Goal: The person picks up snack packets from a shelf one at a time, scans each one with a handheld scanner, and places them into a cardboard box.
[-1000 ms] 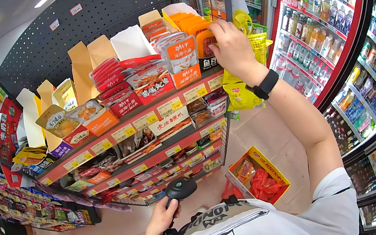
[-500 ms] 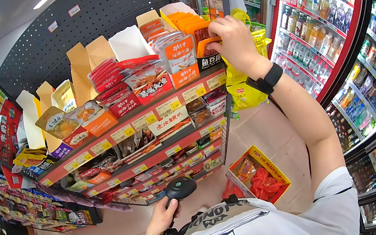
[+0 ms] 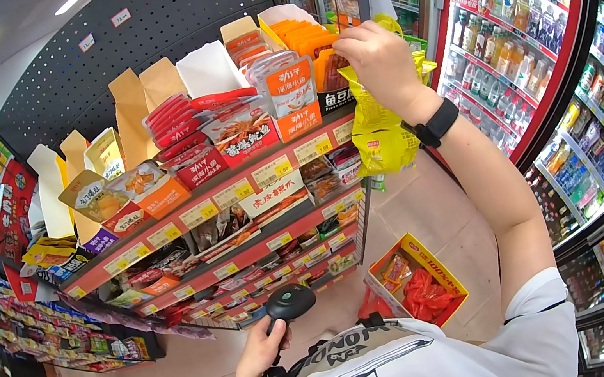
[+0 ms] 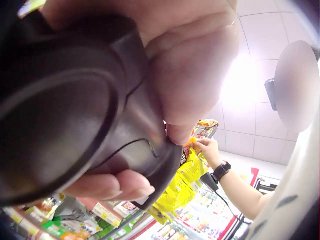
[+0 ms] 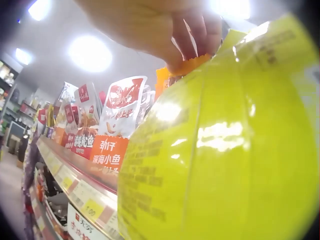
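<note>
My left hand [image 3: 263, 350] grips a black handheld scanner [image 3: 291, 301] low in front of the shirt; its dark body [image 4: 55, 115] fills much of the left wrist view. At the right end of the top shelf, my right hand [image 3: 387, 68] pinches the upper edge of an orange packet [image 3: 330, 67]. That packet stands in a black-fronted box [image 3: 336, 98], beside more orange packets [image 3: 293, 32]. In the right wrist view, fingers [image 5: 192, 37] meet the packet's orange edge [image 5: 192, 65], and a yellow bag [image 5: 225, 140] hides its lower part. Yellow bags [image 3: 384, 145] hang below this hand.
Other snack boxes, including a red one [image 3: 246, 134], line the shelf to the left. A yellow-and-red carton [image 3: 442, 277] holding red bags sits on the floor. Drinks coolers [image 3: 510, 29] stand at the right, and a dark perforated panel [image 3: 138, 49] backs the shelf.
Over the last second my right hand has shifted slightly right, and the orange packet's angle has changed. The hanging yellow bags have swung left since half a second ago. The scanner remains in place.
</note>
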A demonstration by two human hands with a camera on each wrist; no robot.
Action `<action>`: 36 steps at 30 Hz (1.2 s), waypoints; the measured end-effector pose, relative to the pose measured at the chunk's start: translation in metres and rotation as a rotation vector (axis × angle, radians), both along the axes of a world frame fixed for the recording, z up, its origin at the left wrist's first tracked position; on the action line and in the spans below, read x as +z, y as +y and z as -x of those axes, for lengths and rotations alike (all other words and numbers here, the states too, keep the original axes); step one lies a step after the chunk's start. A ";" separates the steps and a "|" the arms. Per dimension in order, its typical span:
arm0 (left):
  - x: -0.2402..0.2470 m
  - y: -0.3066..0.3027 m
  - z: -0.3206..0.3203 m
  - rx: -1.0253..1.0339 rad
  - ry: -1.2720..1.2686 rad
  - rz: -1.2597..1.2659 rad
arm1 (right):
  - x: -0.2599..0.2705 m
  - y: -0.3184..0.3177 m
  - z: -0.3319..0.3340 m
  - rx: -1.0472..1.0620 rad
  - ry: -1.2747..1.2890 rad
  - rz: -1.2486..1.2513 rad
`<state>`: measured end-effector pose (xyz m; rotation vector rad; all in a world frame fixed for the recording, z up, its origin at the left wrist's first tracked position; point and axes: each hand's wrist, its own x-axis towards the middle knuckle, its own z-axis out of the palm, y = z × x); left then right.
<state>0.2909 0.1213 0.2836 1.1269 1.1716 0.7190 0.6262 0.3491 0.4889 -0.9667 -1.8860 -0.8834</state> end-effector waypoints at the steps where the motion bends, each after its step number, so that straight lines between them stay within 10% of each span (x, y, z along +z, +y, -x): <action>1: -0.001 -0.001 0.000 0.000 -0.006 -0.001 | 0.002 0.000 -0.001 0.012 -0.002 -0.082; 9: 0.001 0.000 -0.002 0.000 0.000 -0.004 | 0.023 -0.036 -0.011 0.045 0.304 -0.256; 13: 0.000 0.002 -0.004 -0.007 0.007 0.003 | -0.001 -0.084 -0.006 0.474 0.898 0.304; 18: 0.003 0.004 -0.006 -0.022 0.022 0.006 | -0.117 -0.111 -0.004 0.357 0.995 1.075; 25: 0.008 0.008 -0.011 -0.055 0.056 0.009 | -0.298 -0.135 0.005 0.156 0.835 1.262; 30: 0.007 0.010 -0.014 -0.086 0.056 -0.005 | -0.320 -0.152 0.025 0.321 1.378 1.689; 36: 0.007 0.010 -0.015 -0.131 0.090 -0.012 | -0.300 -0.155 0.034 0.318 1.338 1.729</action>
